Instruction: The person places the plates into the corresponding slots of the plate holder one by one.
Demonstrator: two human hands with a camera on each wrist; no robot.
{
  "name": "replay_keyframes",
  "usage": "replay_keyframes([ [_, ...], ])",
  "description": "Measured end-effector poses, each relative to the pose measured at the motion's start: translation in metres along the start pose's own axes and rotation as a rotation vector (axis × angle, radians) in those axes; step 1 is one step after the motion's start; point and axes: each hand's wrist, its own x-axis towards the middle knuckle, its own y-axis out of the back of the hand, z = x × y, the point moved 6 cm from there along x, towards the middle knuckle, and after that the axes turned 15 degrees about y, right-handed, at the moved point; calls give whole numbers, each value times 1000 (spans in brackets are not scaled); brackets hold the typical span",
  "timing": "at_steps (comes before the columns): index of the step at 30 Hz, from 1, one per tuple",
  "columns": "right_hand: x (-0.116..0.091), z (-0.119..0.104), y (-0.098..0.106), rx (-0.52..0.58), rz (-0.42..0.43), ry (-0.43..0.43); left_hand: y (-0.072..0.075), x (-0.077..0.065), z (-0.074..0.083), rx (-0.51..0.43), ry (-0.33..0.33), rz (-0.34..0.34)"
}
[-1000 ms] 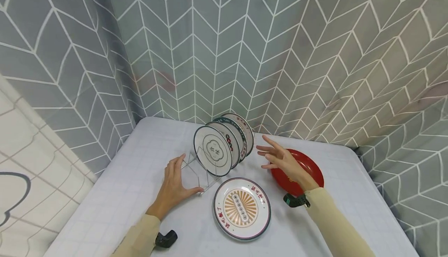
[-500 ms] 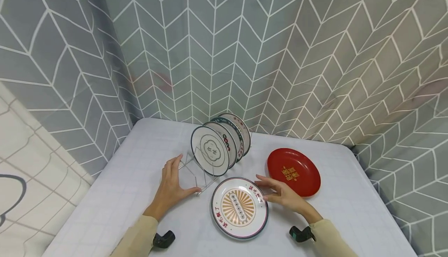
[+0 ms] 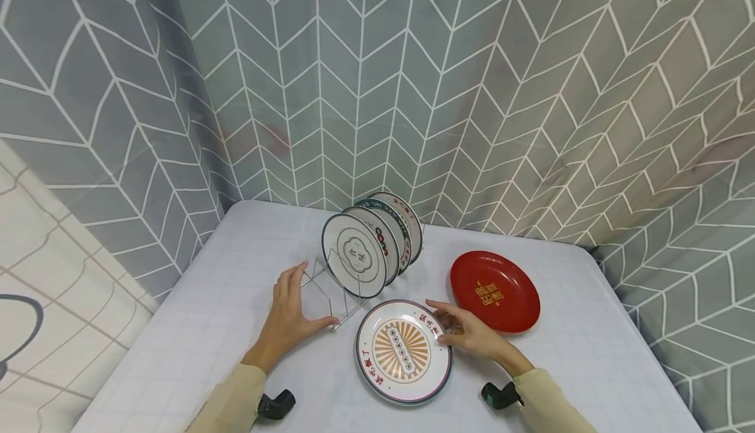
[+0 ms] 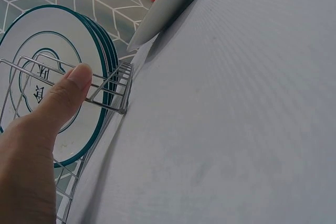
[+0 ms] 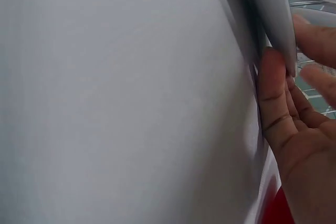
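A wire dish rack (image 3: 347, 320) stands left of centre, its near end held by my left hand (image 3: 286, 321) with thumb and fingers spread to either side. In the left wrist view the thumb (image 4: 80, 77) presses on the top wires of the rack (image 4: 126, 85). Several white plates with dark rims stand on edge in it, the nearest plate (image 3: 356, 256) bearing a flower-shaped emblem. In front lies a white plate (image 3: 401, 351) with an orange sunburst. My right hand (image 3: 474, 336) pinches its right rim; the right wrist view shows fingers above and below the plate's edge (image 5: 273, 14).
A red oval plate (image 3: 495, 292) with gold characters lies on the white-covered table (image 3: 194, 354), right of the sunburst plate. Behind the table hangs a grey patterned curtain (image 3: 377, 92), close to the rack's far end.
My right hand has left the red plate, moved left and down, and taken hold of the sunburst plate's rim. The left hand stays on the rack.
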Motion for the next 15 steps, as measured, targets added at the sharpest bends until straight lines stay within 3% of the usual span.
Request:
replay_keyframes([
  [15,2,-5,1,22,5,-7,-1,-1,0,18,7,-7],
])
